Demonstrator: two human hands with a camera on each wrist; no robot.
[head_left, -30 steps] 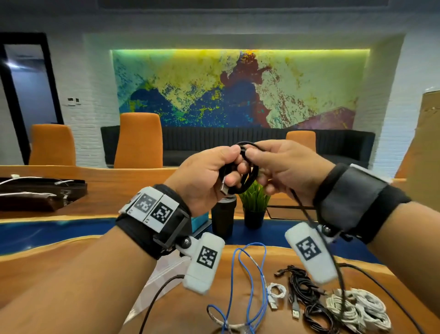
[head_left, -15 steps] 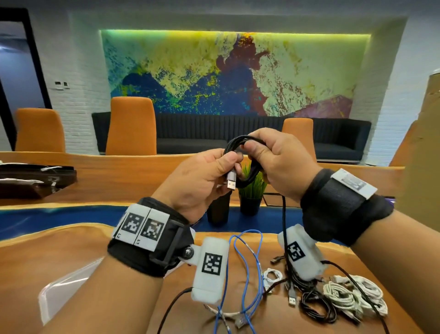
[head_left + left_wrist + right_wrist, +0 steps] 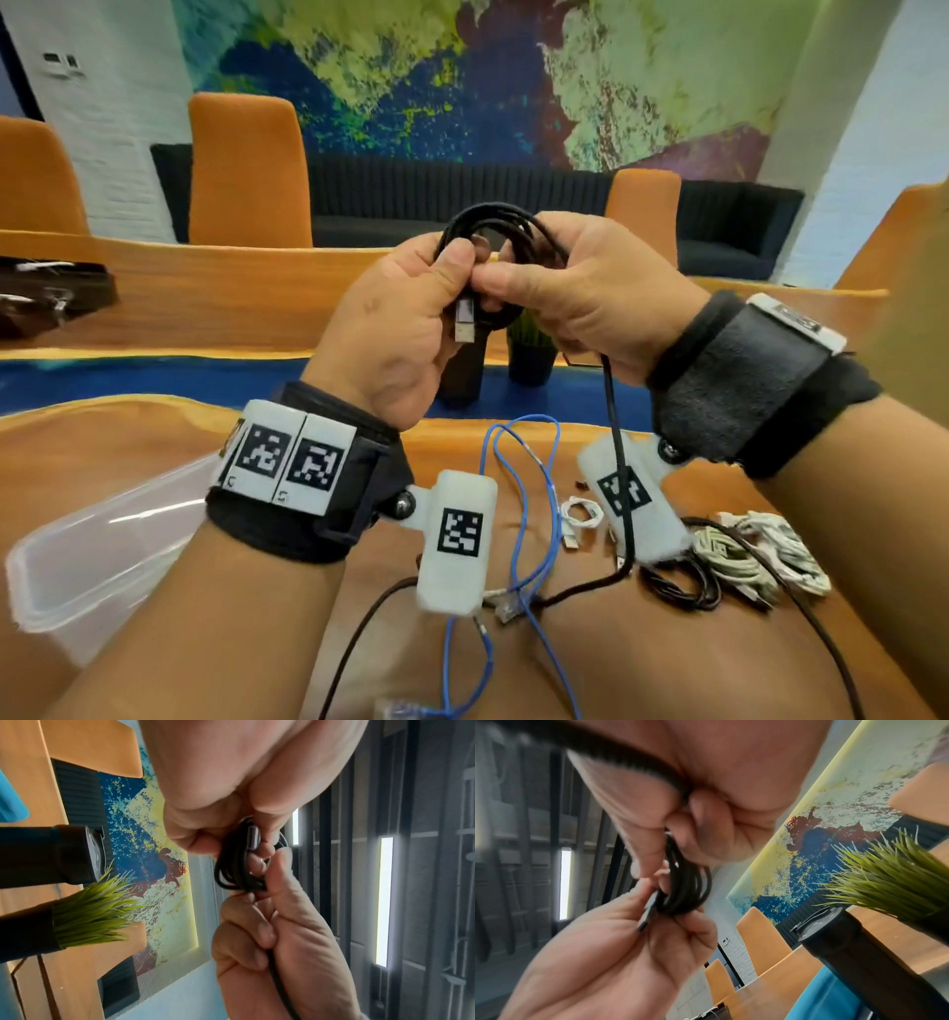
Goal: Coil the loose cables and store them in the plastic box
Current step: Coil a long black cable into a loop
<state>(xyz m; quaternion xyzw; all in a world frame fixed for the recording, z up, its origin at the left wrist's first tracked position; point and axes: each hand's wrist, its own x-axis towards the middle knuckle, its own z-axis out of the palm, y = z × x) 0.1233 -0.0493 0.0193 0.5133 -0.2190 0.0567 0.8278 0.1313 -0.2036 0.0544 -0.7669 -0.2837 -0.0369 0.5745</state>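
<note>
Both hands hold a black cable [image 3: 500, 226] wound into a small coil above the table. My left hand [image 3: 411, 313] pinches the coil with thumb and fingers just above its USB plug [image 3: 464, 325], which hangs down. My right hand [image 3: 580, 293] grips the coil's right side, and the cable's loose tail [image 3: 619, 462] drops from it to the table. The coil [image 3: 240, 862] also shows between both hands in the left wrist view, and the coil [image 3: 685, 882] in the right wrist view. A clear plastic box [image 3: 97, 545] lies at the lower left.
On the wooden table [image 3: 642, 652] lie a loose blue cable [image 3: 524, 514], a small white cable [image 3: 580, 516], a black cable bundle [image 3: 678, 580] and a pale coiled bundle [image 3: 755, 555]. A dark tumbler [image 3: 462, 375] and a potted plant [image 3: 531, 349] stand beyond. Orange chairs [image 3: 246, 169] sit behind.
The coil has gained more turns as my right hand laid more cable onto it. The head view has tilted down, showing more of the table and the box.
</note>
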